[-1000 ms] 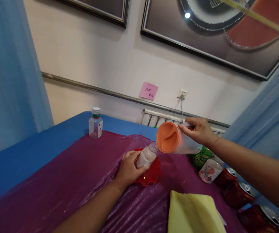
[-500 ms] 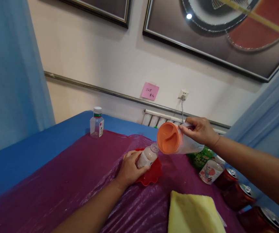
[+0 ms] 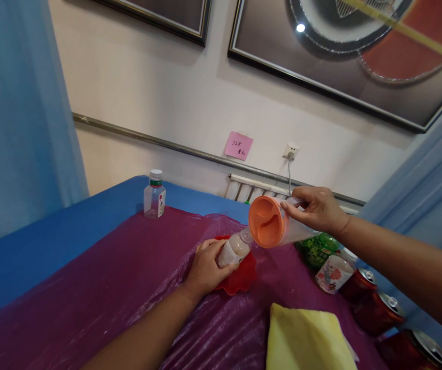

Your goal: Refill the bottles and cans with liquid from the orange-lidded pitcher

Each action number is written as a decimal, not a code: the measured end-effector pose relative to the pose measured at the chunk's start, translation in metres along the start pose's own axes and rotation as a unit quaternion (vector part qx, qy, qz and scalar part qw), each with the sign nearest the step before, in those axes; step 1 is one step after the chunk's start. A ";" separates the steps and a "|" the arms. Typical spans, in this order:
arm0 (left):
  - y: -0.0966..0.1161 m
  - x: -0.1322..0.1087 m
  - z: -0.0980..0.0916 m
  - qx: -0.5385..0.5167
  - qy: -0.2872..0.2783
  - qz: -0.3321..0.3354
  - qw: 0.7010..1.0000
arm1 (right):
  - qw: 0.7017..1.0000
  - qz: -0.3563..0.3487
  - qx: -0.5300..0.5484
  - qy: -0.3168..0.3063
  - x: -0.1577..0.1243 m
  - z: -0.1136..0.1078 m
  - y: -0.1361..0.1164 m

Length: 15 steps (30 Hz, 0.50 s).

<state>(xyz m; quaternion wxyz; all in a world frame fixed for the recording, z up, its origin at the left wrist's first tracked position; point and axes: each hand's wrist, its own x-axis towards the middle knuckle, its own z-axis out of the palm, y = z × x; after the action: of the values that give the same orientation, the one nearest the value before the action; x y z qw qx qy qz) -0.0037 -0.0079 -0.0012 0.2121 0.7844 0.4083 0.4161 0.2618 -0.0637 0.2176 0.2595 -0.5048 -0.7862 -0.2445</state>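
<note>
My left hand (image 3: 205,270) is wrapped round a clear bottle (image 3: 234,249) with whitish contents, tilted to the right over a red scalloped dish (image 3: 244,277). The bottle's mouth has no cap on it. In my right hand (image 3: 316,208) is the handle of a translucent pitcher (image 3: 298,228) with an orange lid (image 3: 267,222). The pitcher is tipped to the left, its lid right beside the bottle's mouth. Whether liquid runs between them I cannot tell.
A capped clear bottle (image 3: 154,195) stands at the back left. On the right are a green-wrapped bottle (image 3: 321,249), a labelled bottle (image 3: 335,272) and red cans (image 3: 378,311). A folded yellow cloth (image 3: 307,339) lies in front on the purple plastic sheet (image 3: 109,272).
The pitcher has tipped slightly further, its lid end a little lower. My left hand and the bottle are nearly unchanged.
</note>
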 end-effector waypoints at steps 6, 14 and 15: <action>0.002 0.000 -0.001 -0.004 0.008 0.018 1.000 | 1.000 -0.008 0.000 0.005 -0.001 0.002 0.002; -0.002 0.000 0.001 -0.009 0.017 0.003 1.000 | 0.997 0.055 0.058 0.018 -0.004 0.012 0.008; -0.003 0.000 0.001 -0.009 0.019 0.000 1.000 | 0.994 0.079 0.078 0.021 -0.005 0.016 0.009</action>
<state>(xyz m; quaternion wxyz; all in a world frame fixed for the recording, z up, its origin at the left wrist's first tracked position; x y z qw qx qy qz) -0.0040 -0.0063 -0.0036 0.2114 0.7742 0.4083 0.4350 0.2696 -0.0535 0.2031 0.3335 -0.5377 -0.7551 -0.1717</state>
